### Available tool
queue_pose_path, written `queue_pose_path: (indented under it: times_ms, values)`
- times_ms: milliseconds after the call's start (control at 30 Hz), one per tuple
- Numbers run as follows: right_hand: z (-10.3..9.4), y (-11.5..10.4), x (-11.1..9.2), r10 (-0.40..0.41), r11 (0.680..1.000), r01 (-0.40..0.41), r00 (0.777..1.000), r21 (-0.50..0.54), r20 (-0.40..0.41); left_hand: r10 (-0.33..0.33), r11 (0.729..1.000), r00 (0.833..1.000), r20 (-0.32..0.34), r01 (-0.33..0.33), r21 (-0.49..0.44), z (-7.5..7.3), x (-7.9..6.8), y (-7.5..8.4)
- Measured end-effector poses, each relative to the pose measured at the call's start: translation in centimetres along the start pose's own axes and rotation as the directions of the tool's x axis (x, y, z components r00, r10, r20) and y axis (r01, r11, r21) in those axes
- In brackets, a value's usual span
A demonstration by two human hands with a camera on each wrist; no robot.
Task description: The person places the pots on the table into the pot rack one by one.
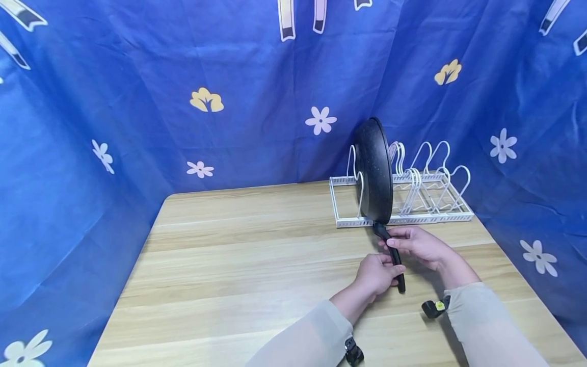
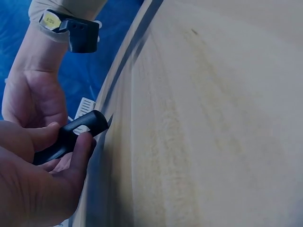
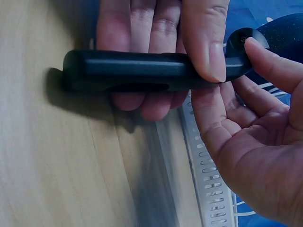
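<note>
A black frying pan [image 1: 377, 173] stands on edge between the wires of a white pan rack [image 1: 449, 217], its handle [image 3: 128, 71] slanting out toward the table's front. Around the lower part of that handle my left hand [image 1: 376, 275] has its fingers and thumb. Nearer the pan, my right hand [image 1: 424, 248] pinches the handle between thumb and fingers. The right wrist view shows both hands close together on it, with the left thumb on top. In the left wrist view the handle's end [image 2: 97, 122] sticks out past the left fingers.
The rack sits at the back right of a wooden table [image 1: 206, 275], with several more wire loops [image 1: 463, 176] right of the pan. Blue patterned cloth [image 1: 257, 102] hangs behind and beside the table. Small black cameras [image 1: 433, 308] are strapped at both wrists.
</note>
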State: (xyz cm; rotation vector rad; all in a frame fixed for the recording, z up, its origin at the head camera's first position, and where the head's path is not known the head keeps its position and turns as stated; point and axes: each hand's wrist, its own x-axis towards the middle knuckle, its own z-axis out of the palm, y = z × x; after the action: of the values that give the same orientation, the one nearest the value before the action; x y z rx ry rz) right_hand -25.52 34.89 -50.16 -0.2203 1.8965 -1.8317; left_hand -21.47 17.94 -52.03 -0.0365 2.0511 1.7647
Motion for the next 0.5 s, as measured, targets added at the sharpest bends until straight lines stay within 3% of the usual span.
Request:
queue_pose_path:
  times_ms: [100,167,233,267,300,367,433,500]
  values:
    - [-0.3,-0.1,0.1,0.01,1.0,-0.01,1.0,0.001,-0.016,0.007,1.0,1.0,0.004,-0.007,-0.003,0.1,0.3,0.1]
    - [-0.3,-0.2,0.2,0.01,1.0,-0.01,0.999,-0.024,-0.033,0.033,0.998,0.999,0.003,-0.033,0.05,0.1,0.4,0.1]
    - [0.0,-0.3,0.2,0.006,0.996,-0.012,0.998,-0.089,-0.067,0.103,0.972,0.995,0.009,-0.102,0.211,0.0,0.6,0.0]
    - [0.2,-0.4,0.1,-0.001,0.988,-0.014,0.995,-0.151,-0.098,0.147,0.939,0.989,0.018,-0.145,0.311,-0.2,0.6,0.0]
    - [0.4,-0.5,0.1,-0.01,0.974,-0.019,0.992,-0.224,-0.13,0.191,0.889,0.981,0.028,-0.185,0.418,-0.3,0.6,0.0]
    - [1.3,-0.7,-0.2,-0.026,0.926,-0.049,0.981,-0.375,-0.192,0.267,0.742,0.962,0.062,-0.246,0.624,-0.7,0.4,0.0]
    - [2.1,-1.0,-0.5,-0.058,0.849,-0.081,0.968,-0.522,-0.244,0.317,0.554,0.938,0.143,-0.305,0.775,-1.2,-0.1,0.3]
    - [2.9,-1.6,-1.0,-0.098,0.75,-0.1,0.961,-0.654,-0.259,0.314,0.368,0.918,0.242,-0.352,0.86,-1.9,-0.8,0.8]
